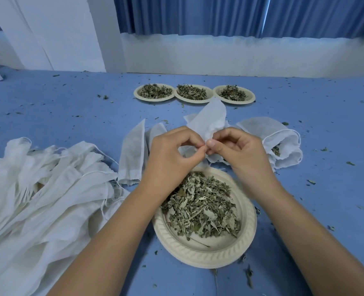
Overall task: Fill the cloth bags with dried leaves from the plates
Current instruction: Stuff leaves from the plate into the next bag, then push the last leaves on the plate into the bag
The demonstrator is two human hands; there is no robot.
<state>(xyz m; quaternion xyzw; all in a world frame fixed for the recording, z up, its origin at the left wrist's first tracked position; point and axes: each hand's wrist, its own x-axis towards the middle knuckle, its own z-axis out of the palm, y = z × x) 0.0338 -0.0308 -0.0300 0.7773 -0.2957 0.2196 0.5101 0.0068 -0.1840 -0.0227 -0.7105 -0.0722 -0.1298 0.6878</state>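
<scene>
Head camera view, looking down at my two bare hands over a blue table (59,116). At the centre of the frame my left hand (172,150) and right hand (236,150) meet fingertip to fingertip. Each hand pinches the edge of the same white cloth bag (211,118) between thumb and forefinger, with the other fingers curled. The bag rises limp and crumpled behind my fingers; I cannot tell whether anything is inside it.

Just below my hands, in the lower centre, sits a round cream plate (198,255) heaped with dried leaves (202,206). My forearms cross over its upper edge.

At the left of the frame lies a large pile of white bags (38,189) with loose drawstrings. Between that pile and my left hand a flat bag (133,152) lies on the table. To the right of my right hand lies an open bag (270,142) with some leaves showing in its mouth.

Above centre, a row of three plates (192,101) with leaves stands edge to edge. Leaf crumbs are scattered across the table. Blue curtains (219,16) hang along the top of the frame.
</scene>
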